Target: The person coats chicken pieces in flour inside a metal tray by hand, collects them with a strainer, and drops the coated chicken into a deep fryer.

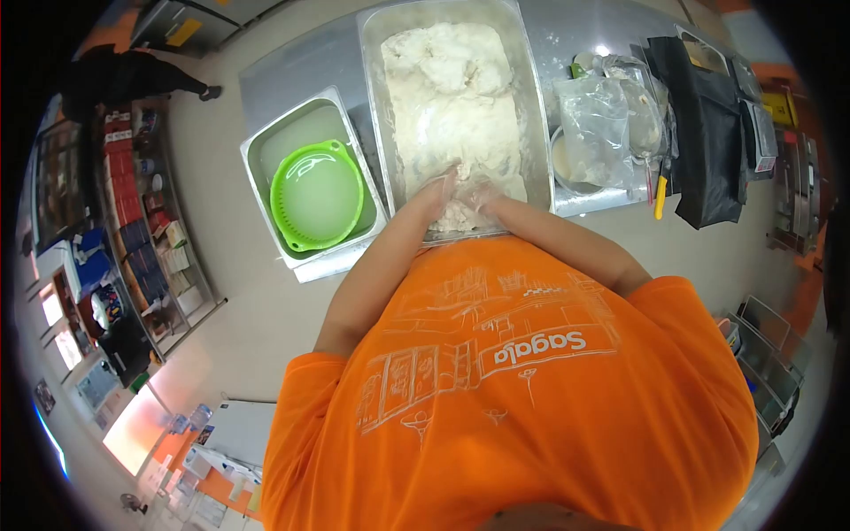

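A deep metal tray stands on the steel table and holds pale, wet dough, lumpy at the far end and smoother in the middle. At the near end, my left hand presses into the dough, its fingers partly sunk in or covered by it. Beside it my right hand, which looks coated or covered with something clear, is also in the dough. A small loose mound of dough lies between and below my hands. How far the fingers of either hand are bent is hidden.
Left of the tray, a smaller metal pan holds a green strainer in cloudy liquid. On the right are a bowl, plastic bags, a yellow-handled tool and a black bag. Shelves and a person are at left.
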### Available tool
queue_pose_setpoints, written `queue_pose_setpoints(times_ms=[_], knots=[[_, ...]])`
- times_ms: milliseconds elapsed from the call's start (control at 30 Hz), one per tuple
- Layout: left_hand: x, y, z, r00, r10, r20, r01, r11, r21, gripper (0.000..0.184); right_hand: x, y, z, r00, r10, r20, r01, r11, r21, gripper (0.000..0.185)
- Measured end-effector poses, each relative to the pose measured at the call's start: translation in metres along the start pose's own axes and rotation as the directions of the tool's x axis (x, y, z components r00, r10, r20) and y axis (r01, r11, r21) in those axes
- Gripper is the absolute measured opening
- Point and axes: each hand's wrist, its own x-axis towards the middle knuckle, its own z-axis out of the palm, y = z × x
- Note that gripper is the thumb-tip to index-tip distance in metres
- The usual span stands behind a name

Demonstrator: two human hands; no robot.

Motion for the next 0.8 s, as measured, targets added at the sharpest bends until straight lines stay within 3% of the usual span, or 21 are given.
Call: queue_pose_setpoints(times_ms=[67, 100, 167, 267, 300, 367, 433, 500, 533, 600, 767, 800], knots=[[0.042, -0.045, 0.001, 1.0, -0.005, 0.03, 0.009, 0.987, -0.16, 0.066, 0.0, -0.023, -0.028, 1.0, 0.013, 0.007, -0.015, 0.907, 0.422, 0.046], [0.057, -0.059, 0.002, 0.999, -0.002, 0.046, 0.013, 0.97, -0.242, 0.068, 0.006, -0.019, -0.03, 0.999, 0.01, 0.05, -0.023, 0.963, 0.269, 0.048], [0.022, -0.016, -0.003, 0.976, -0.049, -0.212, 0.023, 0.992, -0.124, 0.067, 0.021, -0.008, -0.037, 0.99, 0.021, 0.136, -0.013, 0.998, -0.057, 0.053], [-0.005, 0.022, -0.02, 0.878, -0.013, -0.478, 0.097, 0.984, 0.151, 0.069, -0.011, -0.056, -0.097, 0.988, 0.153, -0.012, -0.154, 0.981, -0.115, 0.055], [-0.012, 0.031, -0.025, 0.841, 0.023, -0.54, 0.135, 0.958, 0.252, 0.069, -0.011, -0.051, -0.098, 0.988, 0.152, 0.016, -0.149, 0.98, -0.134, 0.054], [-0.037, 0.044, -0.02, 0.909, 0.28, -0.308, 0.049, 0.663, 0.747, 0.065, -0.007, -0.032, -0.098, 0.99, 0.116, 0.076, -0.099, 0.975, -0.2, 0.053], [-0.032, 0.029, -0.004, 0.896, 0.31, -0.318, 0.066, 0.616, 0.785, 0.062, 0.001, -0.025, -0.1, 0.99, 0.018, 0.14, 0.025, 0.954, -0.299, 0.05], [-0.038, 0.022, -0.001, 0.929, 0.253, -0.271, 0.072, 0.594, 0.801, 0.058, 0.007, -0.031, -0.106, 0.982, 0.041, 0.187, -0.015, 0.99, -0.138, 0.045], [-0.047, 0.023, -0.002, 0.96, 0.181, -0.212, 0.064, 0.597, 0.799, 0.056, 0.0, -0.049, -0.123, 0.968, 0.125, 0.216, -0.145, 0.986, 0.08, 0.042], [-0.064, 0.026, -0.009, 0.992, 0.08, -0.097, 0.026, 0.62, 0.784, 0.053, 0.008, -0.057, -0.129, 0.958, 0.133, 0.254, -0.214, 0.92, 0.328, 0.041], [-0.112, 0.078, -0.032, 0.986, -0.067, 0.152, -0.065, 0.686, 0.725, 0.051, 0.084, 0.01, -0.073, 0.976, -0.157, 0.154, 0.056, 0.855, 0.515, 0.049], [-0.105, 0.073, -0.035, 0.991, 0.086, 0.101, -0.132, 0.58, 0.804, 0.048, 0.081, 0.005, -0.068, 0.951, -0.265, 0.16, 0.19, 0.908, 0.373, 0.049]])
